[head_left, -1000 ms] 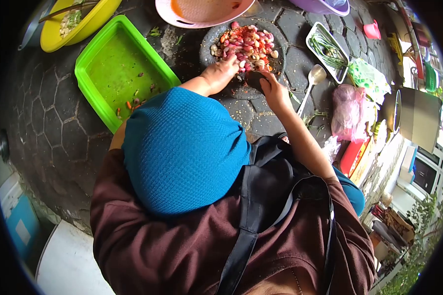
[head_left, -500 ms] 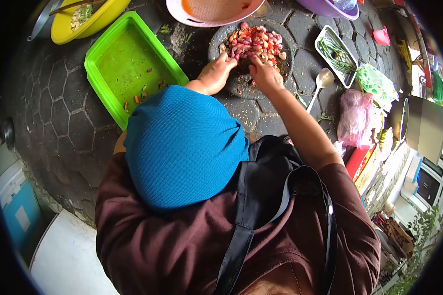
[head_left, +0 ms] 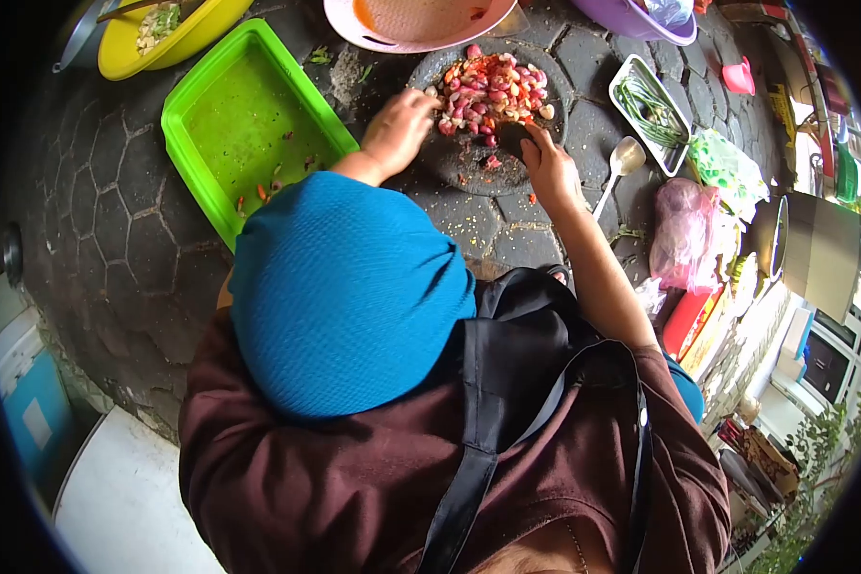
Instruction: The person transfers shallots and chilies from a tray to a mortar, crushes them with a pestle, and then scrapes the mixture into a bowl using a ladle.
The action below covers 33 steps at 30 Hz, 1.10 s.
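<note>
Has the yellow basin [head_left: 196,40] by the paving's [head_left: 110,230] far left corner, with the green tray [head_left: 230,120] just beside it. Holds the left hand [head_left: 395,132] released, with loosely bent fingers, at the left edge of the stone mortar [head_left: 474,180]; cannot tell whether touching its rim. Has shallots and chopped chillies [head_left: 488,91] heaped towards the mortar's far edge. Grasps a dark stone [head_left: 514,142] in the right hand [head_left: 552,174], over the mortar's right side, near the heap. Has a spoon [head_left: 626,157] beyond the mortar's right edge, near a metal tray [head_left: 677,158] of long green pods [head_left: 649,107].
</note>
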Tool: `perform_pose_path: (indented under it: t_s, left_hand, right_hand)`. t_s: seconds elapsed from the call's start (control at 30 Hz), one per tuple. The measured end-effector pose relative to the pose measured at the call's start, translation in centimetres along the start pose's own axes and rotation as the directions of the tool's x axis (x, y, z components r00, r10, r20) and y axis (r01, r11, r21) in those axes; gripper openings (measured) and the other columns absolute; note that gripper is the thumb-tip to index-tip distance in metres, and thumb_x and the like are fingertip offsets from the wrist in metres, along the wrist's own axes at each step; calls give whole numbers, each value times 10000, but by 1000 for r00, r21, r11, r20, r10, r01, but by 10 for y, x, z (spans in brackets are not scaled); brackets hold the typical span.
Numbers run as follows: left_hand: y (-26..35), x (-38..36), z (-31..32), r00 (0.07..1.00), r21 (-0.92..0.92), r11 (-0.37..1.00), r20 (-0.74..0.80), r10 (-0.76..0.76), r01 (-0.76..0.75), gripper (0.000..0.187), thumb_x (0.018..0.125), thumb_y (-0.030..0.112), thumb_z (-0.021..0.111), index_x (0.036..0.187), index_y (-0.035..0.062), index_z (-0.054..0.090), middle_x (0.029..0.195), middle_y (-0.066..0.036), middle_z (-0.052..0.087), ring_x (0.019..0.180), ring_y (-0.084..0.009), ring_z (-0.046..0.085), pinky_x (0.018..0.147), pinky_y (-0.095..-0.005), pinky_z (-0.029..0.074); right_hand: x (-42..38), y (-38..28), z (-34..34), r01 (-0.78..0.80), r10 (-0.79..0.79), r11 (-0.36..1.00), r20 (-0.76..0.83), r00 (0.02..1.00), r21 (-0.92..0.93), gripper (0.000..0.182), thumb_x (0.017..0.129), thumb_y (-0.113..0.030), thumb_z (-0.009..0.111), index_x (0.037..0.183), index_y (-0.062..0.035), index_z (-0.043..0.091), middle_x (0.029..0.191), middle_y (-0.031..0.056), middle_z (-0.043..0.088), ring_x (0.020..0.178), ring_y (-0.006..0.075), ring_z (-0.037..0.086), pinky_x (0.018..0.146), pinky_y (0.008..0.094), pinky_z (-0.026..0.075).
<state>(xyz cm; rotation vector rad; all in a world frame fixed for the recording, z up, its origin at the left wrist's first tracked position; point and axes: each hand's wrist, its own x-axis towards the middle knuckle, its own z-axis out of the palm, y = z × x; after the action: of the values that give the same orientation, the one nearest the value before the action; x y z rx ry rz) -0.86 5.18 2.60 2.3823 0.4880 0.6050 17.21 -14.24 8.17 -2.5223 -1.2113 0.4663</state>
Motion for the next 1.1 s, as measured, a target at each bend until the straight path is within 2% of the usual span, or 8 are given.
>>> perform_pose_path:
  t_s: [0.33, 0.4, 0.53, 0.67, 0.73, 0.8, 0.93, 1.1]
  left_hand:
    - [-87, -111, -122, 838, 306, 780, -184, -514, 545, 288, 816, 87, 632, 1101, 63, 597, 1055, -157, 570, 791, -308, 610, 752, -389, 486]
    - [-85, -125, -135, 700, 185, 677, -130, -702, 712, 306, 816, 103, 634, 1117, 68, 591, 1071, -179, 566, 883, -329, 600, 804, -402, 476]
    - [-103, -152, -145, 624, 442, 521, -120, -773, 730, 357, 835, 114, 607, 1187, 78, 562, 1203, -195, 500, 1077, -355, 532, 912, -413, 449]
    - [-103, -173, -146, 532, 457, 460, -34, -846, 761, 450, 824, 128, 631, 1258, 100, 518, 1284, -187, 450, 1156, -331, 491, 947, -409, 439]
    - [-105, -180, -140, 612, 360, 575, 13, -791, 735, 553, 762, 154, 704, 1279, 142, 506, 1235, -181, 473, 1156, -343, 479, 971, -404, 411]
    - [-100, -179, -134, 634, 245, 628, 63, -771, 739, 597, 729, 167, 732, 1283, 157, 509, 1218, -167, 478, 1153, -343, 473, 976, -402, 405]
    - [-98, -174, -123, 720, 298, 711, 100, -687, 637, 604, 708, 155, 745, 1270, 163, 524, 1192, -140, 487, 1130, -324, 476, 968, -389, 407]
    - [-90, -171, -119, 765, 352, 735, 76, -640, 580, 521, 735, 136, 724, 1226, 132, 548, 1143, -123, 503, 1075, -311, 501, 920, -395, 430]
  right_hand:
    - [-3, -30, 42, 140, -167, 936, -58, 984, -323, 390, 918, -327, 482, 1292, -225, 440, 983, 222, 600, 806, 391, 637, 666, 462, 521]
    - [5, -27, 48, 148, -176, 897, -30, 984, -416, 382, 914, -328, 482, 1278, -217, 460, 982, 238, 612, 836, 399, 634, 687, 468, 521]
    - [35, -19, 8, -132, 133, 991, 134, 982, -16, 347, 909, -329, 497, 1230, -199, 519, 946, 243, 637, 892, 416, 617, 767, 464, 490]
    - [17, -31, 0, 43, -41, 998, -46, 998, 41, 339, 910, -323, 495, 1231, -218, 519, 927, 244, 637, 867, 405, 621, 734, 473, 500]
    - [7, -51, 11, -68, 81, 966, 42, 996, -247, 339, 906, -310, 492, 1235, -231, 507, 893, 263, 625, 858, 387, 628, 672, 494, 512]
    - [6, -2, 78, 131, -250, 871, -199, 948, -474, 338, 892, -329, 498, 1218, -238, 507, 919, 254, 613, 823, 383, 637, 628, 510, 513]
    - [30, -22, 27, -96, 106, 993, 146, 984, -73, 351, 919, -352, 466, 1239, -209, 493, 899, 239, 636, 844, 431, 611, 740, 493, 476]
    - [5, -26, -5, -65, 66, 992, -11, 998, 109, 321, 931, -307, 486, 1216, -165, 524, 915, 245, 628, 881, 420, 613, 734, 448, 480]
